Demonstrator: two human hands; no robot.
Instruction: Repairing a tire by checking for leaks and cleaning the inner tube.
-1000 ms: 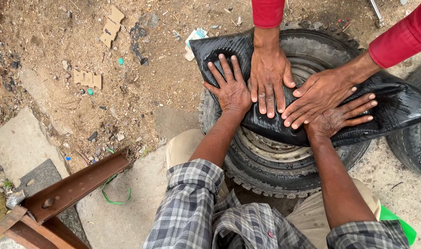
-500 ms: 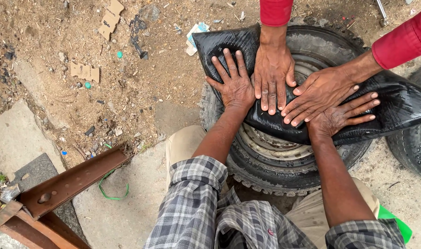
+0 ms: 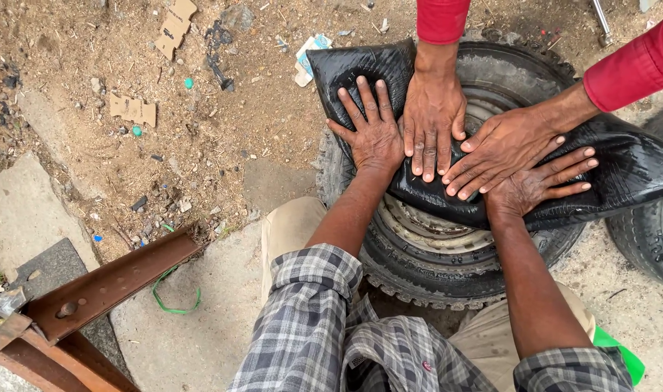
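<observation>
Down on the gritty ground, a slack black rubber inner tube (image 3: 622, 170), glossy and creased, lies draped across a knobbly-treaded tyre (image 3: 426, 276) with a dull metal rim (image 3: 418, 221). The left hand (image 3: 375, 134) is spread flat on the tube, fingers splayed wide, gripping nothing. The right hand (image 3: 538, 183) presses flat too, fingers stretched out, partly under a co-worker's hand (image 3: 505, 149). Another red-sleeved hand (image 3: 431, 123) lies palm-down between them. A rusty steel beam (image 3: 106, 287) angles over smooth concrete (image 3: 194, 341), beside a green loop (image 3: 173, 297) and torn cardboard scraps (image 3: 133, 110).
</observation>
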